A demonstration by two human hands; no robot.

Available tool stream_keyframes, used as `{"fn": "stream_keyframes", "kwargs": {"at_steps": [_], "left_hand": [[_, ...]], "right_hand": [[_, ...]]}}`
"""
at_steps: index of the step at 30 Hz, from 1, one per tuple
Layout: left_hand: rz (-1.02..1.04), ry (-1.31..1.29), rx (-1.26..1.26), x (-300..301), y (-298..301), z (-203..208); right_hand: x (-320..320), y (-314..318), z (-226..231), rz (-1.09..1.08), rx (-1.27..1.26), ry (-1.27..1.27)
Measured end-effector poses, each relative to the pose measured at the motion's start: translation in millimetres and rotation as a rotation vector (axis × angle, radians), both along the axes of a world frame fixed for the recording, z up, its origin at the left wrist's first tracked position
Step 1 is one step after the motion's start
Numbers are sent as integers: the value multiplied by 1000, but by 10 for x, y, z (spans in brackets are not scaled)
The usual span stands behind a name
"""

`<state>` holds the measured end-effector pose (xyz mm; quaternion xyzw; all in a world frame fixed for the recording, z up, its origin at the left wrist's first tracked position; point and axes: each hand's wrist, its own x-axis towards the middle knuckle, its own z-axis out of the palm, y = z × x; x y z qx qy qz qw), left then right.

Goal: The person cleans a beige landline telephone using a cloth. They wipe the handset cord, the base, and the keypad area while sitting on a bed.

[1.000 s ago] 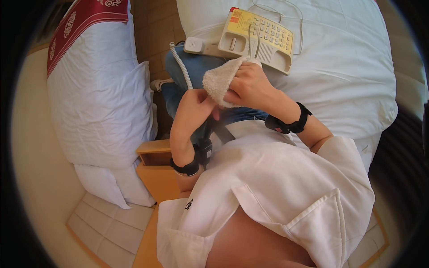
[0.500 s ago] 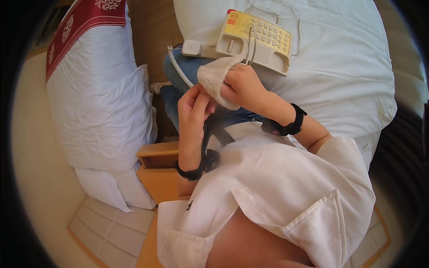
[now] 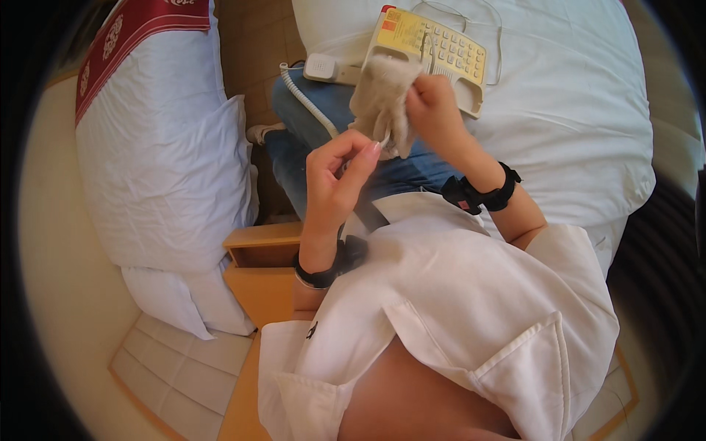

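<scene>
My left hand (image 3: 334,176) is closed in a pinch, thumb and forefinger together. The white coiled phone cord (image 3: 305,99) runs down into it, and a small pale bit shows at the fingertips. A beige fluffy cloth (image 3: 382,95) hangs from my right hand (image 3: 434,106), which grips its right side. The cloth's lower folds meet my left fingertips. Behind the cloth, the cream and yellow desk phone (image 3: 445,51) lies on the bed with its keypad up; the cloth covers part of its cradle. The handset (image 3: 321,67) lies beside it on the left, its other end hidden.
The white bed (image 3: 566,110) spreads to the right, with a thin cable (image 3: 501,44) behind the phone. Another white bed (image 3: 162,162) with a red runner (image 3: 147,33) stands left. A wooden nightstand (image 3: 261,287) is by my left forearm. My jeans (image 3: 294,147) are under my hands.
My right hand has moved up and slightly right with the cloth, which now hangs more spread out. My left hand has shifted a little right, its fingertips now showing in a pinch.
</scene>
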<state>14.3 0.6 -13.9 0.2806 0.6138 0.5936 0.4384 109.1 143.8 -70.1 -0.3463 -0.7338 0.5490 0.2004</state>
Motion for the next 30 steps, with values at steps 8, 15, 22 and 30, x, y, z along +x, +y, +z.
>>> {"fn": "stream_keyframes", "kwargs": {"at_steps": [8, 15, 22, 30], "left_hand": [[-56, -110, 1, 7, -39, 37], [-58, -203, -54, -121, -45, -31], [19, -192, -49, -203, -90, -51], [-65, -197, -74, -134, 103, 97]], "right_hand": [[270, 617, -97, -240, -311, 650], [692, 827, 387, 235, 120, 333], [898, 1356, 341, 76, 268, 130], [983, 639, 409, 375, 267, 181]]}}
